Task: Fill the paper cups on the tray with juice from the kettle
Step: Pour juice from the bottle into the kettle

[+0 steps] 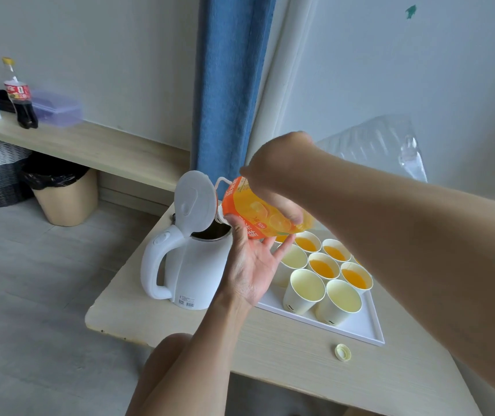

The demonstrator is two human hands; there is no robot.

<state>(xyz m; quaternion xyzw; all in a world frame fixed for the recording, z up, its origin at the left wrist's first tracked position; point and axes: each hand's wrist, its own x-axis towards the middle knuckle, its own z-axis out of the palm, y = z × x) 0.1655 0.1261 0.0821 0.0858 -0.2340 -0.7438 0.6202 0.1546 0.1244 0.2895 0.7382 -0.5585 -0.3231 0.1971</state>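
The right hand (273, 181) grips the tipped juice bottle (258, 211) over the open kettle (198, 265) by the left edge of the table (270, 370). The left hand (252, 265), flat and wide, props it. A wobble could spill juice past the kettle onto the tray (360, 328) of paper cups (324, 265).

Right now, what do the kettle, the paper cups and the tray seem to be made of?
Kettle: white moulded plastic, smooth with a soft sheen; the inside at the open lid looks dark, perhaps metal. Paper cups: thin matte paper, pale walls, rolled rims. Tray: white, smooth, with a raised edge; plastic probably, though coated metal cannot be ruled out.
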